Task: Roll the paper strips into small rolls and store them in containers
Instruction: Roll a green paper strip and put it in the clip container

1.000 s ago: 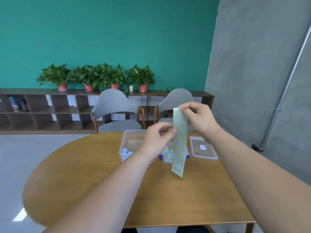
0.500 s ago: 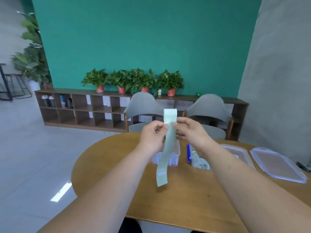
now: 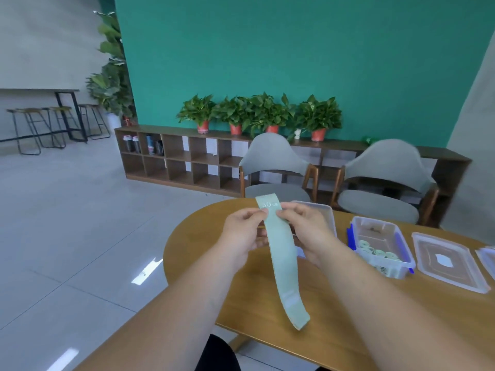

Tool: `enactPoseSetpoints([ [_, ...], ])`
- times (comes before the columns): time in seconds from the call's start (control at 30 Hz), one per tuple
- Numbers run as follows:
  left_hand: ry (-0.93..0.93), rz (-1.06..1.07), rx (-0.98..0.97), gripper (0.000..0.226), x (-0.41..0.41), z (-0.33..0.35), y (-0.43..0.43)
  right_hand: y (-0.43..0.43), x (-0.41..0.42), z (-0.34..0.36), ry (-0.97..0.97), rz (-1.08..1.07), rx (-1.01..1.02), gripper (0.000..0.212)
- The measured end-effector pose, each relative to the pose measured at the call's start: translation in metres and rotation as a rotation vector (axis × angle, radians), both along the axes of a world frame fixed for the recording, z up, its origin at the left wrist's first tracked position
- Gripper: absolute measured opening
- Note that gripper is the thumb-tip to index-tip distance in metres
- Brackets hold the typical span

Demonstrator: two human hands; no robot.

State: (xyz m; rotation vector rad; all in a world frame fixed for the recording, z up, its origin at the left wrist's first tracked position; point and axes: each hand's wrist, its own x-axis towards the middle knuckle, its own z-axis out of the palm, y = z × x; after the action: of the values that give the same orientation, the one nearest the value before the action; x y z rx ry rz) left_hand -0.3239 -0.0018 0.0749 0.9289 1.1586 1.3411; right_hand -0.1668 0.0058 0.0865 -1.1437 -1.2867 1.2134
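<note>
Head view: left hand [image 3: 241,234] and right hand [image 3: 305,231] each pinch 1 green paper strip [image 3: 281,259] near its top above the table [image 3: 187,250]. At 3 o'clock, 1 container [image 3: 389,270] holds at least 3 rolls [image 3: 379,253].

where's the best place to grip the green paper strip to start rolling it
At its top end, just under the printed 30, pinching both long edges from the sides as the left hand and right hand do. The paper strip hangs limp with its lower end free.
</note>
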Motion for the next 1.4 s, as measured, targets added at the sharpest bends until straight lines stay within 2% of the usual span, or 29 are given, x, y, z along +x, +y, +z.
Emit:
enactPoseSetpoints([
  [0.07,0.168,0.038,-0.073,0.01,-0.011,-0.024,0.006,0.009,-0.01,-0.028,-0.141,0.0,-0.055,0.019],
  [0.17,0.371,-0.003,-0.148,0.006,-0.022,-0.06,0.011,0.016,-0.023,-0.075,-0.249,0.003,-0.153,0.023],
  [0.3,0.432,0.004,-0.189,0.011,-0.032,-0.085,0.023,0.032,-0.031,-0.115,-0.32,-0.022,-0.141,0.022],
  [0.6,0.488,0.099,-0.074,0.011,-0.044,-0.088,0.071,0.084,-0.049,-0.116,-0.39,-0.146,-0.005,0.028],
  [0.7,0.654,0.107,-0.171,0.035,-0.048,-0.093,0.081,0.092,-0.052,-0.123,-0.545,-0.137,0.015,0.038],
  [0.77,0.77,0.075,-0.227,0.039,-0.049,-0.102,0.079,0.091,-0.054,-0.138,-0.684,-0.075,0.001,0.043],
  [0.87,0.822,0.072,-0.206,0.04,-0.049,-0.117,0.076,0.086,-0.057,-0.156,-0.801,-0.052,0.036,0.046],
  [1.03,0.843,0.093,-0.156,0.03,-0.044,-0.116,0.078,0.096,-0.062,-0.156,-0.765,-0.076,0.027,0.045],
  [1.17,0.745,0.065,-0.157,0.033,-0.042,-0.117,0.087,0.109,-0.062,-0.154,-0.64,-0.053,-0.025,0.051],
  [1.23,0.706,0.044,-0.142,0.041,-0.043,-0.117,0.089,0.112,-0.062,-0.154,-0.633,-0.041,-0.007,0.056],
  [1.4,0.896,0.096,-0.123,0.046,-0.047,-0.124,0.083,0.104,-0.065,-0.163,-0.76,-0.146,0.078,0.049],
])
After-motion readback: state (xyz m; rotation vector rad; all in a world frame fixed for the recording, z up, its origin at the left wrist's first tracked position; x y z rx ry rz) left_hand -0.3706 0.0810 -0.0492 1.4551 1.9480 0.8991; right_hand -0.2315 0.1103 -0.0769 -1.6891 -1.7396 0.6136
